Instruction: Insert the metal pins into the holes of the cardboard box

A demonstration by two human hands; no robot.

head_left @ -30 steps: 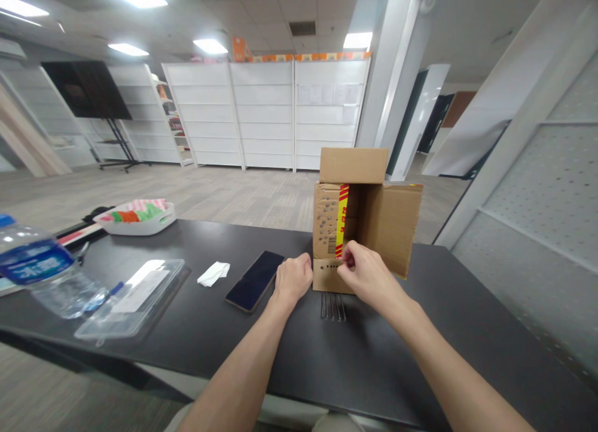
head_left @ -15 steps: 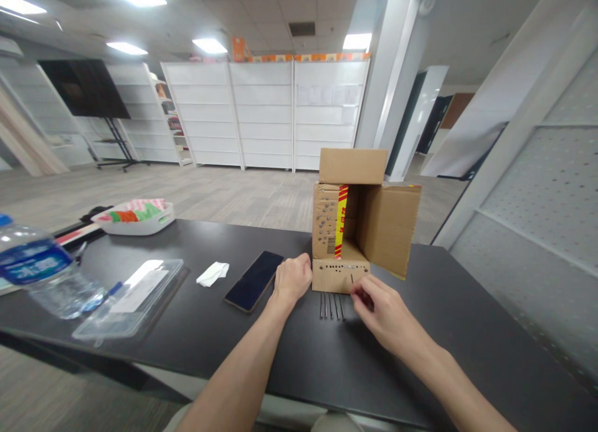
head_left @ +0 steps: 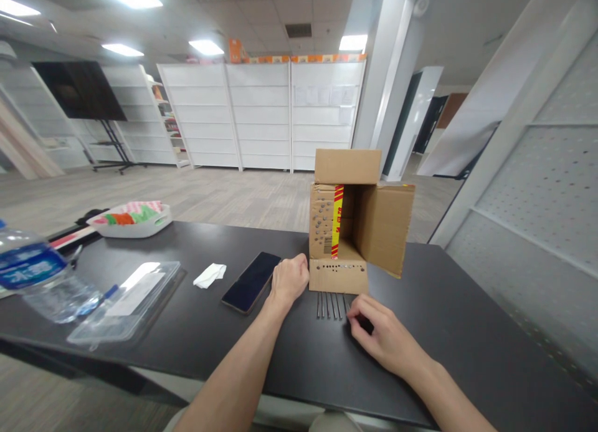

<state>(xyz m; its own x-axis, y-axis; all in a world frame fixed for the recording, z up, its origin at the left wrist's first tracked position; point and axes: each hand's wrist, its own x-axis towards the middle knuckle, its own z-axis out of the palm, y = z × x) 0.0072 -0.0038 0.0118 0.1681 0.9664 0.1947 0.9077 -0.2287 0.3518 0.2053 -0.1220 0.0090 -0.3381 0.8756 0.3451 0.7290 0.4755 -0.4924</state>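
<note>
A cardboard box [head_left: 371,229] stands with its opening facing me, flaps spread. Its lower flap [head_left: 339,283] lies toward me, with a row of small holes and metal heads. In front of that flap, several thin metal nails [head_left: 328,307] lie side by side on the table, heads toward me. My right hand [head_left: 380,332] rests low at the right end of this row, thumb and forefinger pinched on another nail [head_left: 346,303]. My left hand [head_left: 290,278] is a closed fist against the box's left side; what it may hold is hidden.
Left of my left hand lie a phone [head_left: 251,282], a crumpled white tissue [head_left: 210,275] and a clear plastic case [head_left: 126,304]. A water bottle [head_left: 42,276] leans at the far left. Behind them sits a white basket [head_left: 133,229] with coloured packets.
My right hand has come down and toward me from the lower flap, bringing the nail from upright to lying by the row's right end. My left hand keeps its place.
</note>
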